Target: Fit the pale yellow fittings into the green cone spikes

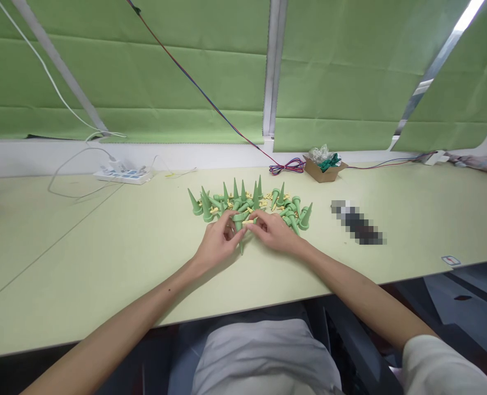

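My left hand (220, 240) is closed on a green plastic spike (239, 226), which points downward toward the table. Between the fingertips of my right hand (275, 230) is a small yellow piece (248, 222), held against the side of that spike near its wide end. Whether the piece sits in the spike or only touches it, I cannot tell. Just beyond both hands lies a pile of similar green spikes (205, 207), some upright on their wide ends and others on their sides. Small yellow pieces (270, 196) are scattered among them.
A small cardboard box (324, 174) with clear plastic and green material stands at the back. Beside it is a coiled red and blue cable (287, 166). A white power strip (124, 174) lies back left. On the right is a blurred dark object (358, 224). The table's front edge runs below my forearms.
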`<action>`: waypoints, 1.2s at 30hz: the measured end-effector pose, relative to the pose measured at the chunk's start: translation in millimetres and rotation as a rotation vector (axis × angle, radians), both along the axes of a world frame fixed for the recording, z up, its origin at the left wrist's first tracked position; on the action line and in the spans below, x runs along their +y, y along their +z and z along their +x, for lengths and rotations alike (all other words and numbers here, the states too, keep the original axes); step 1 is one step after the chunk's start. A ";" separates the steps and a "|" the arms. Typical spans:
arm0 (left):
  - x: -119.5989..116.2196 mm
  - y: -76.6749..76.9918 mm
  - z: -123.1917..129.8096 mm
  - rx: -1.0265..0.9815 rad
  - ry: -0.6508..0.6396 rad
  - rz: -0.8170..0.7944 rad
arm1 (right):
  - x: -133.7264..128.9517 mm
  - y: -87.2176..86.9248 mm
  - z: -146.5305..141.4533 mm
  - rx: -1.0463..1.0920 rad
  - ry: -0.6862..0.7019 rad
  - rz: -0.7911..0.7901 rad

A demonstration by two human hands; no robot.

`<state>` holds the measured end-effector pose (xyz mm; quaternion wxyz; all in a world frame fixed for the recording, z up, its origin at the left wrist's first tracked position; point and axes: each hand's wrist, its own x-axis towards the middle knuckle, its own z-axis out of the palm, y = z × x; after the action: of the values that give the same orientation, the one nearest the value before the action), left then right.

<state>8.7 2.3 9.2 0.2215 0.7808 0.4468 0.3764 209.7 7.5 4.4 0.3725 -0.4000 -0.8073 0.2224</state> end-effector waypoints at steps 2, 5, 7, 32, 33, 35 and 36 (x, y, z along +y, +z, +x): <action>0.0 0.1 0.1 0.001 0.000 -0.001 | -0.1 -0.9 0.6 0.023 0.022 -0.005; -0.4 0.6 0.3 0.005 -0.007 -0.010 | 0.7 -1.7 1.0 0.031 0.035 0.006; -0.5 0.8 0.1 0.009 -0.013 -0.013 | 1.3 -1.6 0.7 0.022 0.037 0.014; 0.8 1.3 0.5 -0.009 0.014 -0.031 | 0.3 1.7 0.5 0.043 -0.003 0.014; 0.8 1.4 0.5 -0.011 0.018 -0.032 | 0.1 1.8 0.7 0.051 0.010 0.005; 0.7 1.5 0.6 -0.012 0.020 -0.033 | 0.2 1.6 1.0 0.064 0.034 -0.003; 0.6 1.5 0.6 -0.012 0.019 -0.034 | 0.4 1.3 1.0 0.073 0.043 0.002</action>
<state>9.3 2.9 10.6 0.2337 0.7705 0.4590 0.3755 210.7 7.9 5.7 0.3971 -0.3738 -0.8020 0.2439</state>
